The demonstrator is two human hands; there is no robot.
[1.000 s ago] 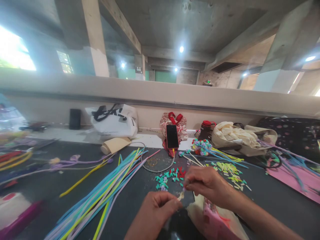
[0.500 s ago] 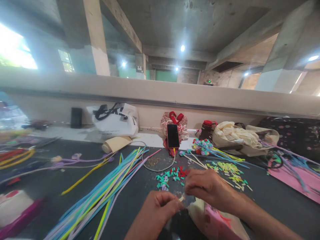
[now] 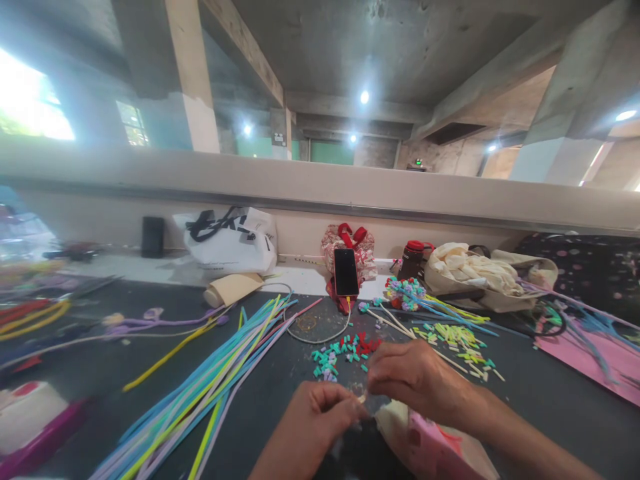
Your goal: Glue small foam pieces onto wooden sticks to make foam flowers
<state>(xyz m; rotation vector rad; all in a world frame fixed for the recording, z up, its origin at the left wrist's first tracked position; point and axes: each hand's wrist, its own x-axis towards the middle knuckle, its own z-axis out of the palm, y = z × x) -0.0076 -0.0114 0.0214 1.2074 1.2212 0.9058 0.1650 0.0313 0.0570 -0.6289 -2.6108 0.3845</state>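
Scrap (image 3: 362,399), small, pale and blurred, sits pinched in the left hand (image 3: 323,423) over a dark table (image 3: 280,373), as the right hand (image 3: 413,375) curls just beside it, any grip hidden from view. Bold black lettering on a white bag (image 3: 233,250) is not fully legible; colorful bits (image 3: 327,363) lie beyond the hands, and the right forearm partly blocks a pink item (image 3: 430,447).

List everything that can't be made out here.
All in the head view:
- Pale piece in the left hand: too small and blurred to identify.
- Anything gripped by the right hand: hidden by its fingers.
- Magenta item, lower left: blurred.
- Spotted black fabric: cut off by the right edge.
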